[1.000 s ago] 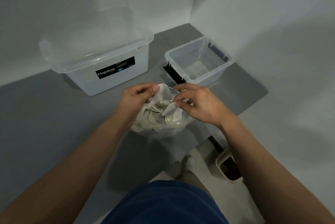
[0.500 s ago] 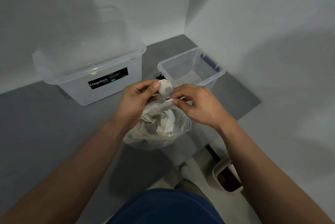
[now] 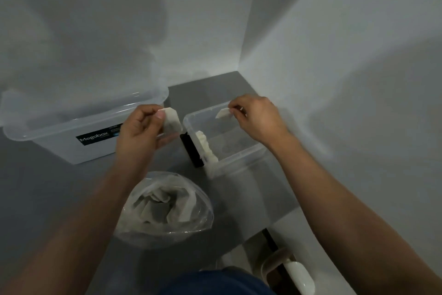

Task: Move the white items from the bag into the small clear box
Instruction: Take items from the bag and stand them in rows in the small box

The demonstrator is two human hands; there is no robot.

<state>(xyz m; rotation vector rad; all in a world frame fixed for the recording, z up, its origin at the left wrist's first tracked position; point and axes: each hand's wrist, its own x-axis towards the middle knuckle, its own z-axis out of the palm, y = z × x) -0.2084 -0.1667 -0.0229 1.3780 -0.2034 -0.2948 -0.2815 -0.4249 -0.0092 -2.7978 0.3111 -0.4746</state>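
Head view, looking down at a grey surface (image 3: 47, 187) set into a corner of pale walls (image 3: 311, 55). The bag (image 3: 196, 225), clear plastic with an open mouth and crumpled white items inside, stands nearest me. From it, a large clear box (image 3: 59, 127) with a black label lies at 10 o'clock and the small clear box (image 3: 241, 159) at 1 o'clock. A black object (image 3: 191, 151) stands in the gap between the two boxes, touching the small box's left wall. Nothing lies between the bag's mouth and the small box's rim. My left hand (image 3: 141, 132) pinches a white piece (image 3: 172, 120) between thumb and forefinger, held in front of the large box, just left of the small box's rim. My right hand (image 3: 258, 117) pinches a smaller white piece (image 3: 223, 113) in its fingertips above the small box's far side. Half a second ago both hands met over the bag's mouth on one white item. Now they are raised and apart, and a white lump (image 3: 207, 146) lies along the small box's left wall, where none showed before. The walls meet at 12 o'clock, close behind the small box. The surface's edge runs at 4 o'clock from the bag, near the small box's front corner. Bare surface lies at 9 o'clock from the bag.
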